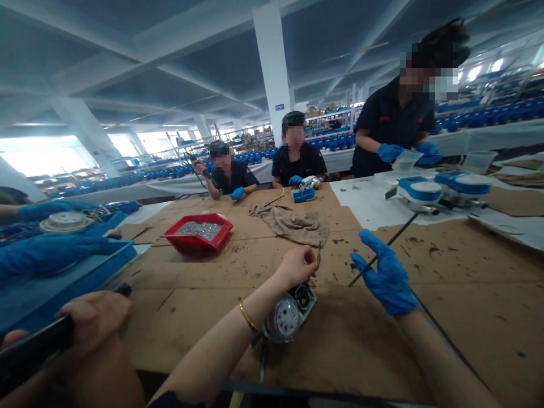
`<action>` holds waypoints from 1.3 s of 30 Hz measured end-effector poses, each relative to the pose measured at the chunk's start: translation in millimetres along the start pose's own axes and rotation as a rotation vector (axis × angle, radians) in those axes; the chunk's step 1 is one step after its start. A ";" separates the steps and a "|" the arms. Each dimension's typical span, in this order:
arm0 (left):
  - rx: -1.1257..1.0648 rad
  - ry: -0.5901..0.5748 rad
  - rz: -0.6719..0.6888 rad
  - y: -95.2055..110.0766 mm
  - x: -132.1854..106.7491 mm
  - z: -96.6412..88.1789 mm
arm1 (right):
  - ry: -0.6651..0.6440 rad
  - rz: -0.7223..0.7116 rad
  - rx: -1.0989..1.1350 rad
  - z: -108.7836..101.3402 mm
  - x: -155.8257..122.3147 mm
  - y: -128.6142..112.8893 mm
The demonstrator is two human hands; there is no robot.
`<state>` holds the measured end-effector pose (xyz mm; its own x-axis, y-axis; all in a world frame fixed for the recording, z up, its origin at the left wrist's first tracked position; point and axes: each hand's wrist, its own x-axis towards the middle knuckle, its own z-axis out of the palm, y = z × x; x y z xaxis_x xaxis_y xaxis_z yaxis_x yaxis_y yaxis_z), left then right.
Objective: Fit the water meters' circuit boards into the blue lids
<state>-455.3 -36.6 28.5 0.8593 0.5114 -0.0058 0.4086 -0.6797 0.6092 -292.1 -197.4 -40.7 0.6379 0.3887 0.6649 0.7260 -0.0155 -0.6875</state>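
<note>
My left hand [296, 267], bare with a gold bracelet at the wrist, is closed in a pinch on a small thin piece that I cannot make out. It hovers just above a round water meter [289, 314] with a white dial, which lies on the cardboard-covered table [467, 294] with its top open. My right hand [387, 276] wears a blue glove and its fingers are spread, holding nothing. It hangs above a thin black rod [395, 233] lying on the cardboard, to the right of the meter.
A red tray of small metal parts [199, 232] and a crumpled rag [293, 224] lie further back. Blue meters [425, 190] sit at right. Three co-workers in dark shirts are at the far side. At left, another person's gloved hands [51, 252] and a bare hand gripping a black tool [91, 320].
</note>
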 end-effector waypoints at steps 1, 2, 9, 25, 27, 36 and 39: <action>0.022 0.030 0.003 1.8 -3.3 0.4 | -0.014 0.124 0.088 -1.0 5.5 -4.0; 0.048 0.059 0.010 4.1 -6.2 1.0 | -0.065 0.216 0.166 -1.1 12.5 -9.2; 0.209 0.122 0.075 16.1 -20.5 6.9 | -0.516 0.287 0.366 19.2 63.3 -49.6; 0.029 -0.440 0.117 7.2 13.4 -11.5 | -0.435 0.127 0.520 0.1 26.0 -31.5; -0.004 -0.492 0.125 9.7 24.6 -11.4 | -0.377 0.107 0.486 -1.2 19.2 -28.7; -0.112 -0.588 0.056 22.8 35.9 2.3 | -0.154 0.125 0.363 -21.4 -9.9 -0.7; -0.077 -0.420 0.028 19.8 28.8 2.3 | -0.162 0.211 0.318 -33.9 -6.4 -3.7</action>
<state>-421.7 -36.6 38.5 0.9268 0.2244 -0.3011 0.3731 -0.6409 0.6709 -290.1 -231.0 -32.5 0.6969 0.5481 0.4625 0.4517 0.1655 -0.8767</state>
